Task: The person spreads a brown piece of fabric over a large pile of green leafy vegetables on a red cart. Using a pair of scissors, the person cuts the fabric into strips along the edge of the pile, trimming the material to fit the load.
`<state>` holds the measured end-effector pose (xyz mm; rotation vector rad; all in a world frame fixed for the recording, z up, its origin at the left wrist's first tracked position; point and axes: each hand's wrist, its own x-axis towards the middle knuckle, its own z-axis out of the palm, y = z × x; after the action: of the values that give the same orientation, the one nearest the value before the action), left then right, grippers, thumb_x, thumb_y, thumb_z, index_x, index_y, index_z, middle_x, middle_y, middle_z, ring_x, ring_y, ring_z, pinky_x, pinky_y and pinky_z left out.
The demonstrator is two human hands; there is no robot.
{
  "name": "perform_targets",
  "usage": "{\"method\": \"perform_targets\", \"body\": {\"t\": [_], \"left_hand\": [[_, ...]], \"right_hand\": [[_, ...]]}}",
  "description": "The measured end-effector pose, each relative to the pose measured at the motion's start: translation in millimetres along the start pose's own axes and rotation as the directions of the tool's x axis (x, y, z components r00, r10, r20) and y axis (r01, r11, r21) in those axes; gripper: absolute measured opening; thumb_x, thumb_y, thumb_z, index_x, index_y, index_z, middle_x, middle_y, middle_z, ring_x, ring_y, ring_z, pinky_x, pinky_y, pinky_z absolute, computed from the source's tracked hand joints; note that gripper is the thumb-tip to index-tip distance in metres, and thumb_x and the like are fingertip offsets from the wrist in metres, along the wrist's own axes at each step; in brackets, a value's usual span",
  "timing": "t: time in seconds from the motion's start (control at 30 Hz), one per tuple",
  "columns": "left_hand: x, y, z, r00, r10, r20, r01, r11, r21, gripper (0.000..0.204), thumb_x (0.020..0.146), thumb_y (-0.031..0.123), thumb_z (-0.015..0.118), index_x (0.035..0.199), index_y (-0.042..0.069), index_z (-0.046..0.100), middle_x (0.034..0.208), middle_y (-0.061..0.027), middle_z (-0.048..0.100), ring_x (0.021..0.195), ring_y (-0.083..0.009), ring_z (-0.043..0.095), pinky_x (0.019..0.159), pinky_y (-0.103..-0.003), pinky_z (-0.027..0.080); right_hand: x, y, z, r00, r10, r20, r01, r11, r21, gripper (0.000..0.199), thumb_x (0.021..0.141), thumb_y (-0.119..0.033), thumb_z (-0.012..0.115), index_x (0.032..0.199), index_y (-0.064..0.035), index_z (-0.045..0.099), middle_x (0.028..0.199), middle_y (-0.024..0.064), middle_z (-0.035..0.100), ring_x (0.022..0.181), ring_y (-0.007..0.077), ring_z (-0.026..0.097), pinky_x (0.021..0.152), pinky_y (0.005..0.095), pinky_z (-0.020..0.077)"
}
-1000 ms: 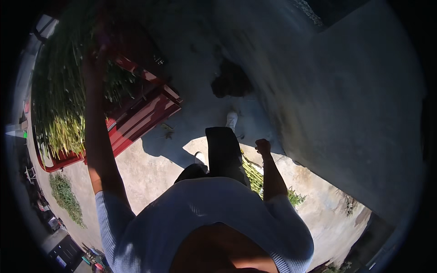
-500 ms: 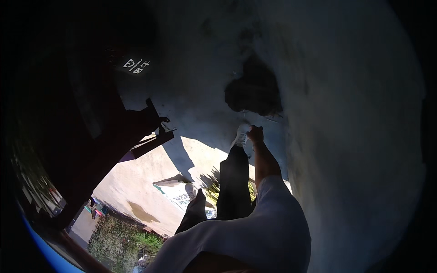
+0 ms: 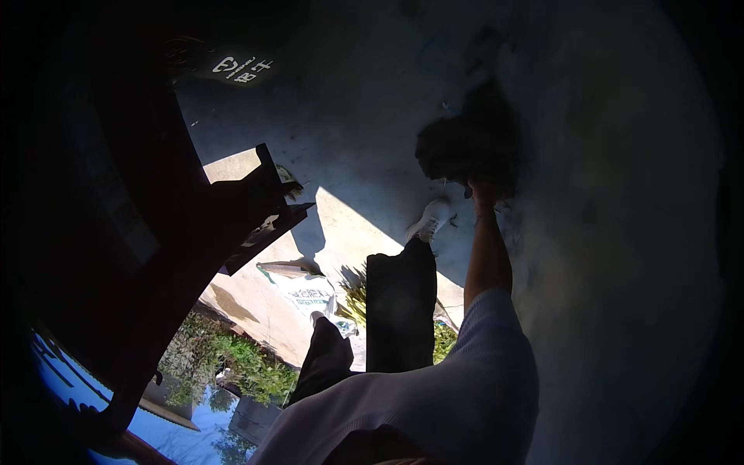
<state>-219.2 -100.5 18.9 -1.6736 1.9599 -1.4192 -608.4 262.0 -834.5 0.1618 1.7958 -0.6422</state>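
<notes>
A dark, shapeless bundle (image 3: pixel 457 151) lies on the shaded floor against the pale wall. My right hand (image 3: pixel 482 191) reaches down to its near edge and appears to touch it; the fingers are lost in deep shadow, so their grip is unclear. The bundle's kind cannot be made out. Just left of the hand is my white shoe (image 3: pixel 431 218), below the dark trouser leg (image 3: pixel 399 310). The light knitted sleeve (image 3: pixel 496 325) covers the upper part of my right arm. My left hand is out of the picture.
A dark metal frame (image 3: pixel 267 186) juts in from the left. By my other foot, a white printed sack (image 3: pixel 306 294) lies on sunlit ground beside yellow-green stalks (image 3: pixel 353 294). The pale wall (image 3: pixel 612 232) rises close on the right. Green bushes (image 3: pixel 248 368) grow at lower left.
My right hand has moved from beside the shoe up and right to the dark bundle. The whole view has shifted, bringing more sky and bushes into the lower left.
</notes>
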Motion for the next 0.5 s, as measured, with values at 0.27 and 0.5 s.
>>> {"method": "perform_targets", "body": {"t": [0.27, 0.5], "left_hand": [[-20.7, 11.9, 3.9, 0.992, -0.086, -0.092, 0.011, 0.788, -0.615, 0.038, 0.096, 0.027, 0.054, 0.124, 0.002, 0.053, 0.117, -0.0151, 0.060, 0.096, -0.0235, 0.064, 0.073, -0.034, 0.058], [-33.4, 41.0, 17.8, 0.904, -0.416, 0.096, 0.194, 0.199, -0.961, 0.038, 0.090, 0.004, 0.060, 0.125, -0.005, 0.050, 0.108, -0.0130, 0.063, 0.075, -0.0150, 0.062, 0.059, -0.023, 0.047]], "right_hand": [[-204.4, -85.0, -49.4, 0.958, 0.086, 0.274, -0.254, 0.698, 0.670, 0.055, 0.083, -0.014, 0.069, 0.131, 0.0015, 0.047, 0.123, 0.0131, 0.057, 0.108, 0.0291, 0.059, 0.087, 0.0436, 0.0516], [-361.1, -302.2, -62.5, 0.863, -0.359, 0.355, 0.036, 0.744, 0.667, 0.050, 0.088, -0.020, 0.066, 0.130, -0.0007, 0.048, 0.125, 0.0124, 0.056, 0.111, 0.0272, 0.058, 0.090, 0.0427, 0.0509]]}}
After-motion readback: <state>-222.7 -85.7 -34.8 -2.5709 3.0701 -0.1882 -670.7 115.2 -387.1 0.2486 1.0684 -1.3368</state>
